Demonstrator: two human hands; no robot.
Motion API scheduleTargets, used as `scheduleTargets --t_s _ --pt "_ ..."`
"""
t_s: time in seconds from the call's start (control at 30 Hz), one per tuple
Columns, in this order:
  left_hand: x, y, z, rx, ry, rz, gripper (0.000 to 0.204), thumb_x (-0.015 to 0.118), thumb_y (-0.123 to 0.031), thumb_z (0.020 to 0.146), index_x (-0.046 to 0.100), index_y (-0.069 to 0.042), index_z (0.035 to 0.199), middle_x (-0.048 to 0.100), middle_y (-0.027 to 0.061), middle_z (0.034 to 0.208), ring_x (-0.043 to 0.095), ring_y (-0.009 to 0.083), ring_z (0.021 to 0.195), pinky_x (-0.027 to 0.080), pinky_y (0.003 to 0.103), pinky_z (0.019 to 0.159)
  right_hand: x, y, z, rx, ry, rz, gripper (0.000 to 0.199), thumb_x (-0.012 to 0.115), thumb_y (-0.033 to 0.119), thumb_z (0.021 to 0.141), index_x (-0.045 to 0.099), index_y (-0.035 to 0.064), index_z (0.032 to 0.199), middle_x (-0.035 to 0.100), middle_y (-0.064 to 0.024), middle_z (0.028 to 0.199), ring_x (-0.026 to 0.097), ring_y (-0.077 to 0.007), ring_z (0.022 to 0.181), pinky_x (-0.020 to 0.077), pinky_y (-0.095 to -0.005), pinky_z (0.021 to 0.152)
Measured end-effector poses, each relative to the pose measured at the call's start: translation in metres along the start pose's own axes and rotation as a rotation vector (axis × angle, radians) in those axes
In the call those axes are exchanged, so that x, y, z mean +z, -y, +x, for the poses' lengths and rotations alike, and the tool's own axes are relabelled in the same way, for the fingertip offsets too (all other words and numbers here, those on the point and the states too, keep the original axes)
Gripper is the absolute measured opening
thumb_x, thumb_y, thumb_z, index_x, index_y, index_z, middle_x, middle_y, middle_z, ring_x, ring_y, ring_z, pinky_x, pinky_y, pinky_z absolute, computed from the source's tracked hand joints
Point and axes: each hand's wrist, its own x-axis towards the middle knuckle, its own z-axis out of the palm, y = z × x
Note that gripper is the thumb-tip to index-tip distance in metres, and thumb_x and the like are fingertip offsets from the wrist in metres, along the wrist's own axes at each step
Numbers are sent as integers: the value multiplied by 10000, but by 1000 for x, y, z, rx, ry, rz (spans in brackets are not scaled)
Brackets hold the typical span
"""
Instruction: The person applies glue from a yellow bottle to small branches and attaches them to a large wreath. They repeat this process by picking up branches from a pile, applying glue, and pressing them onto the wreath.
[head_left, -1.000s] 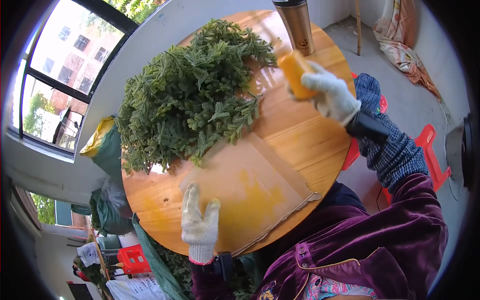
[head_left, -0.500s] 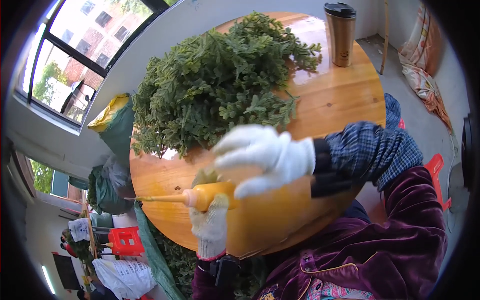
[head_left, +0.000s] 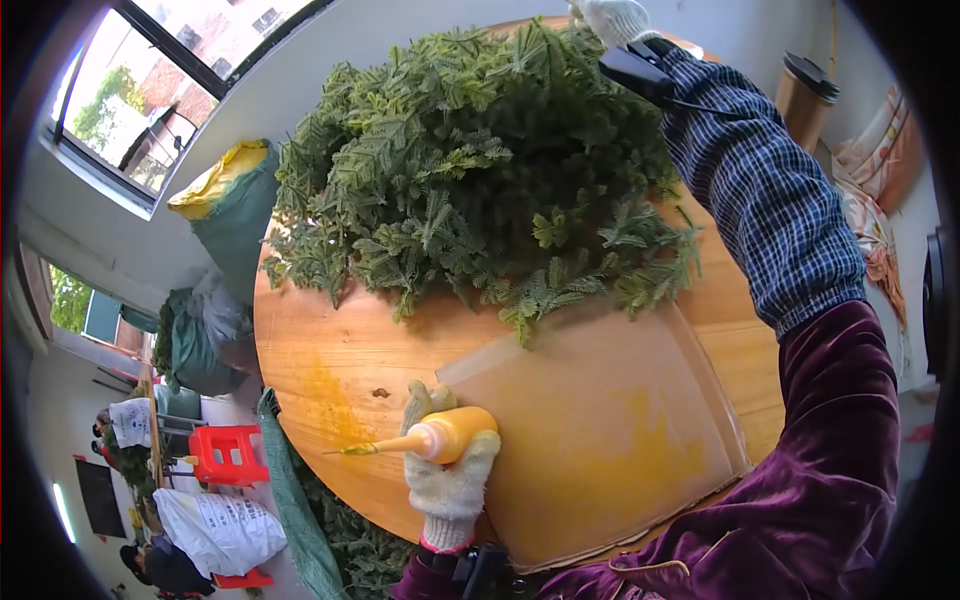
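An orange plastic squeeze bottle with a long pointed nozzle (head_left: 432,437) is held low in the middle of the frame, lying on its side with the nozzle aimed toward the left. It is grasped by the left hand (head_left: 450,470), which wears a white knitted glove; the grip is clenched around the bottle's body. What the bottle contains cannot be seen through its wall, but yellow stains are spread on the round wooden table (head_left: 330,350) below the nozzle and on the flat brown cardboard sheet (head_left: 610,420) that lies at the lower right of the table.

A tall brown cup with a dark lid (head_left: 803,95) stands at the upper right of the frame; its contents are hidden. A green sack with a yellow top (head_left: 232,215) is seen at the left, beyond the table's edge.

The right hand (head_left: 615,18), also gloved in white, is stretched to the top edge of the frame, over the far side of the large heap of green feathery branches (head_left: 480,170); its grip is cut off by the frame and cannot be judged.

Half a second earlier, the right hand was low in the picture, over the left hand, with the bottle between them. Now the bottle is left with the left hand alone, and the right arm has been raised across the heap.
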Motion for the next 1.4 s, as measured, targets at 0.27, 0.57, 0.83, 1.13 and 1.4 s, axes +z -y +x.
scheduleTargets --t_s 0.27,0.57,0.83,1.13,1.4 --pt "18 5 9 -19 35 -125 1109 905 -262 766 215 29 1583 561 140 1385 541 253 1264 454 410 1086 130 -112 35 2 665 418 543 601 329 1028 477 50 1477 537 -217 1454 584 -310 1280 481 -401 1069" --pt "32 3 10 -43 -5 -120 1088 899 -233 767 227 25 1584 545 135 1402 537 254 1272 470 403 1072 131 -69 4 46 835 700 611 639 392 982 494 48 1465 532 -200 1459 581 -335 1275 475 -453 1083" --pt "29 -4 6 -63 -41 -111 1062 885 -165 766 235 18 1585 540 144 1402 535 256 1273 482 398 1061 101 34 -46 -64 904 736 641 678 460 931 559 49 1408 563 -173 1415 592 -344 1239 476 -499 1076" --pt "37 -1 13 16 -10 -65 931 775 -291 873 255 20 1580 555 148 1388 557 272 1262 435 430 1097 62 25 -63 -70 1033 723 682 721 537 874 632 50 1343 597 -143 1366 605 -354 1198 477 -552 1069" --pt "33 -1 15 11 -156 -84 787 698 -207 929 295 9 1570 548 122 1343 563 256 1201 445 428 1070 21 66 -110 -102 1268 933 372 792 178 848 713 55 1191 667 -144 1276 647 -290 1162 533 -409 1019"
